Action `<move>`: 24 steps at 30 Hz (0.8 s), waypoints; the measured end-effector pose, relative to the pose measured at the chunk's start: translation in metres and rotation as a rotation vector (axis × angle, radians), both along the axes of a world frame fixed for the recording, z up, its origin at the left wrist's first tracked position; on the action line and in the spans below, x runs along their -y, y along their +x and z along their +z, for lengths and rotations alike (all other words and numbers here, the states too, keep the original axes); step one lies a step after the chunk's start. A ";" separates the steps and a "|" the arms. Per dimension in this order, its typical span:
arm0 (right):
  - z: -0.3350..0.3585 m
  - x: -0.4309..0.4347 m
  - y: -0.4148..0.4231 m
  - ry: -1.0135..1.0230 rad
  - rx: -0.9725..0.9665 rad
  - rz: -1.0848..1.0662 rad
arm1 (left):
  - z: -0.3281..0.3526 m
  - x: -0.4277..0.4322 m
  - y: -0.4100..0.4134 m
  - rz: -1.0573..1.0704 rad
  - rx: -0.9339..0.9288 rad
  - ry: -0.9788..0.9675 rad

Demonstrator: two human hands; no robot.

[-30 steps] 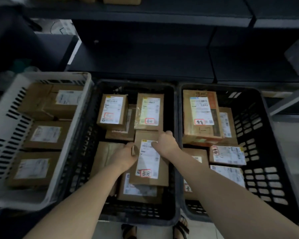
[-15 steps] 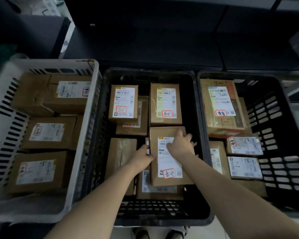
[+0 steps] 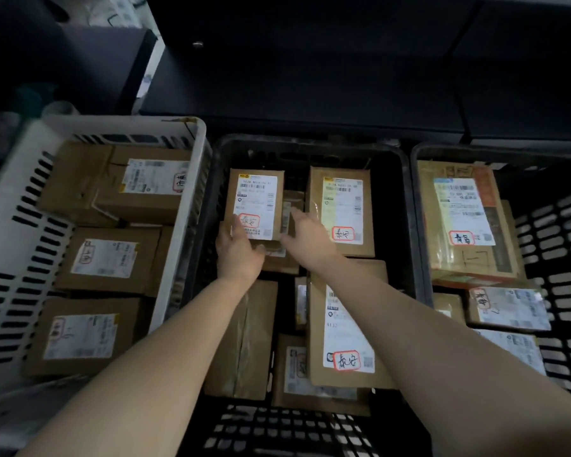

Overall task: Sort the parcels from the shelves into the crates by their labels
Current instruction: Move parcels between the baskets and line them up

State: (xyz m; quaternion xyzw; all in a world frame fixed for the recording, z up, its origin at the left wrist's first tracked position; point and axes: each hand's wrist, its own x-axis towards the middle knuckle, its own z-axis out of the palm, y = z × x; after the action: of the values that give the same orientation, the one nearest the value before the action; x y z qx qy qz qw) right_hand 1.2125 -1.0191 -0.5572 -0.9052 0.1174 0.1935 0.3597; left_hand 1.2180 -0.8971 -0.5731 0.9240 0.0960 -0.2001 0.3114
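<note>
Item 1: middle crate (image 3: 406,206), black, set betw. a white crate (image 3: 192,179) on the left and another black crate (image 3: 422,225) on the right. Cardboard parcels are held in all three, labels up.

Item 2: small parcel (image 3: 256,202), far-left part of middle crate, white label w/ red-ringed handwriting near its lower edge. It is stacked on another box (image 3: 277,258) beneath it.

Item 3: left hand (image 3: 239,249), placed at the small parcel's near-left corner; thumb laid on the label, fingers curled under the near edge. Parcel is grasped at that corner.

Item 4: right hand (image 3: 305,232), fingers extended and loose, laid against the small parcel's right side. Touching, but a firm grip cannot be told from this view.

Item 5: tall parcel (image 3: 342,209), far-right of middle crate, just beside the right hand, red-ringed label mark at bottom.

Item 6: long parcel (image 3: 346,324), near-right of middle crate, partly covered by the right forearm, resting free on lower boxes; same kind of red-ringed mark.

Item 7: plain box (image 3: 244,341), near-left of middle crate, no label seen, partly under left forearm.

Item 8: white crate contents: three labelled parcels seen, front to back. Right crate: one large parcel (image 3: 462,219) at the far end, smaller ones nearer.

Item 9: dark shelving (image 3: 310,77) behind the crates.
</note>
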 end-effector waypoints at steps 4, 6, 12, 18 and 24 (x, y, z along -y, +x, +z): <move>-0.013 -0.001 0.030 0.108 -0.117 -0.059 | -0.014 0.005 0.011 0.069 -0.031 -0.036; -0.014 0.001 0.038 0.200 -0.172 -0.111 | -0.020 0.006 0.015 0.138 -0.054 -0.118; -0.018 0.000 0.048 0.312 -0.236 -0.213 | -0.017 0.003 0.022 0.317 -0.082 -0.376; -0.014 0.000 0.035 0.143 -0.234 -0.193 | -0.009 -0.001 0.019 0.364 -0.041 -0.355; 0.002 0.004 0.022 0.108 -0.180 -0.213 | 0.020 0.002 0.012 0.197 0.001 -0.250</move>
State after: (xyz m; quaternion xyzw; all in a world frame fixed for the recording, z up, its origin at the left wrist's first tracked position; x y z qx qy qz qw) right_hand 1.2343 -1.0229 -0.5554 -0.8459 0.2338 0.2407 0.4145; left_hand 1.2303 -0.8987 -0.5528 0.8642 0.1605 -0.1783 0.4422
